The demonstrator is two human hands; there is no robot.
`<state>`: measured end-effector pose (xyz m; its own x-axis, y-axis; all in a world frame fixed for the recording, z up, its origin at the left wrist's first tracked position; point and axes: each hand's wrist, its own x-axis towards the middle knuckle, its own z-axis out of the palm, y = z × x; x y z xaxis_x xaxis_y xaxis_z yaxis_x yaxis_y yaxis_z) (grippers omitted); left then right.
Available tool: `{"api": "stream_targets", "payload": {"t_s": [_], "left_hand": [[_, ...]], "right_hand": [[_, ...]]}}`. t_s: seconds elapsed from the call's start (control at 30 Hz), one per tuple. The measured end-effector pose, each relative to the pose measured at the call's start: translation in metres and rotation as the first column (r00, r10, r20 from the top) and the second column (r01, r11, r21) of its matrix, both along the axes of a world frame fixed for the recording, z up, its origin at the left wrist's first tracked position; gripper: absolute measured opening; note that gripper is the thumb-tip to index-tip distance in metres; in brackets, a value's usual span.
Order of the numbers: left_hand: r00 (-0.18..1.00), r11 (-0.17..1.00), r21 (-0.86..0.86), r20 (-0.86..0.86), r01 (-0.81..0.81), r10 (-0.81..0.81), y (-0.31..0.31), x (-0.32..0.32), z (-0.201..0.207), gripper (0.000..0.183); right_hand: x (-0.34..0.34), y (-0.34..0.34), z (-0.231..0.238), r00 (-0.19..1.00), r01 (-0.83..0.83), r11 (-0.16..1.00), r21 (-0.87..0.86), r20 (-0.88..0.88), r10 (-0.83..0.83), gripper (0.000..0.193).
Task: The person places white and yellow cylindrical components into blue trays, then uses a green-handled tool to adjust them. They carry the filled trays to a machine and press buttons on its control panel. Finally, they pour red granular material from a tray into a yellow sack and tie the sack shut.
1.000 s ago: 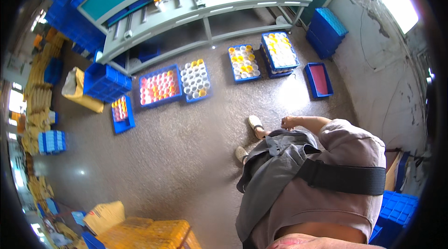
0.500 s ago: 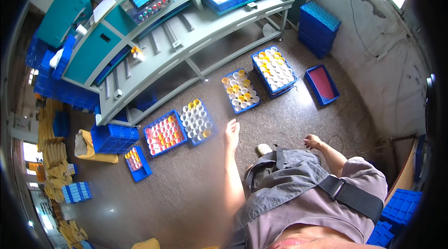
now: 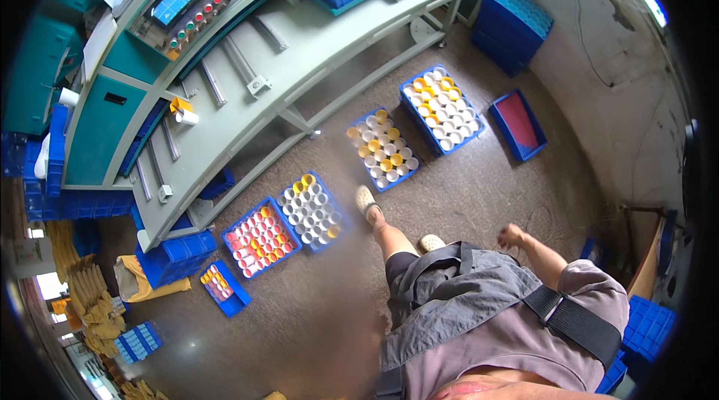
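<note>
My right hand (image 3: 511, 235) hangs beside my apron (image 3: 464, 288), away from every tray. Its fingers are slightly blurred and loosely bent, and nothing shows in them. My left hand is out of sight; a brown smear blurs the area left of my body. Ahead on the floor, nearest my forward foot (image 3: 366, 204), lies a blue tray of white and yellow cups (image 3: 383, 151). Beyond it stands a stacked blue tray of similar cups (image 3: 442, 109). To the left are a tray of grey-white and yellow cups (image 3: 308, 205) and one of red-rimmed and yellow cups (image 3: 261, 238).
A long pale machine bench (image 3: 314, 40) with a control panel (image 3: 180, 7) runs along the far side. A blue bin with a red bottom (image 3: 518, 126) lies at right. Blue crates (image 3: 176, 259) and a small blue tray (image 3: 238, 297) sit at left; a wall (image 3: 599, 93) closes the right.
My left hand and forearm have dropped out of view. One foot has stepped forward toward the trays. The view has shifted, and my right hand has moved slightly.
</note>
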<state>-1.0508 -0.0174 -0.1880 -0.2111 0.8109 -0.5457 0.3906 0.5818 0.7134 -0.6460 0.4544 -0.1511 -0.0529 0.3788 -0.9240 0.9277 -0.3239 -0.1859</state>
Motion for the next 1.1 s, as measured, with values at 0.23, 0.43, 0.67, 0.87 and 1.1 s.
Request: {"api": "stream_targets", "payload": {"t_s": [0.23,0.43,0.67,0.87,1.1], "left_hand": [[0.442,0.456,-0.474,0.149,-0.753,0.884,0.136,-0.148,-0.008,0.045],[0.017,0.129,-0.318,0.332,-0.939,0.943,0.334,-0.385,0.037,0.051],[0.237,0.343,-0.111,0.528,-0.933,0.816,0.448,-0.501,0.084,0.045],[0.258,0.349,-0.447,0.252,-0.824,0.933,0.420,-0.508,0.039,0.039],[0.115,0.198,-0.489,0.194,-0.850,0.974,0.390,-0.537,0.017,0.044]], "right_hand": [[-0.513,0.305,0.027,0.706,-0.081,0.688,0.721,-0.446,0.550,0.026],[-0.944,0.453,0.176,0.506,-0.128,0.357,0.925,-0.249,0.826,0.035],[-1.091,0.501,0.214,0.782,0.165,0.249,0.954,-0.280,0.557,0.056],[-1.089,0.513,0.203,0.824,-0.032,0.375,0.926,-0.188,0.535,0.073],[-1.086,0.514,0.203,0.672,0.064,0.197,0.978,-0.188,0.717,0.056]]}}
